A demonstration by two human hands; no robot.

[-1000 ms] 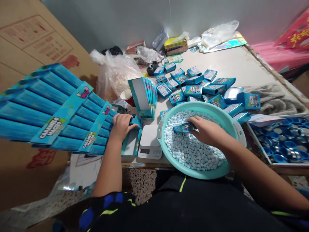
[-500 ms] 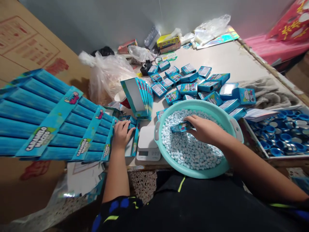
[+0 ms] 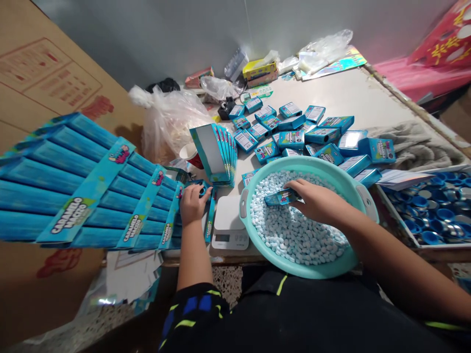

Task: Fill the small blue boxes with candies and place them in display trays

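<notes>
Pinching small blue candy box (image 3: 282, 196) in right hand (image 3: 317, 201), fingers and thumb closed around its near end. Long axis roughly level across the frame, free end pointing left, low over pale blue candies (image 3: 294, 230) filling teal plastic basin (image 3: 312, 164). Right hand much nearer the box; left hand (image 3: 194, 205) well apart, beyond basin rim and white digital kitchen scale (image 3: 228, 215). Left-hand fingers lying slightly spread on small blue printed card (image 3: 201, 189); grip or plain press, cannot tell. Narrow blue carton strip (image 3: 210, 221) just beside left hand, between it and the scale. Nothing between box and candies. Upper left of frame: long blue printed display sheets (image 3: 69, 181). Upper middle: stack of flat blue cartons (image 3: 221, 157), loose blue boxes (image 3: 290, 139) on pale tabletop (image 3: 368, 95). Far right: tray of blue lids (image 3: 434, 215).
</notes>
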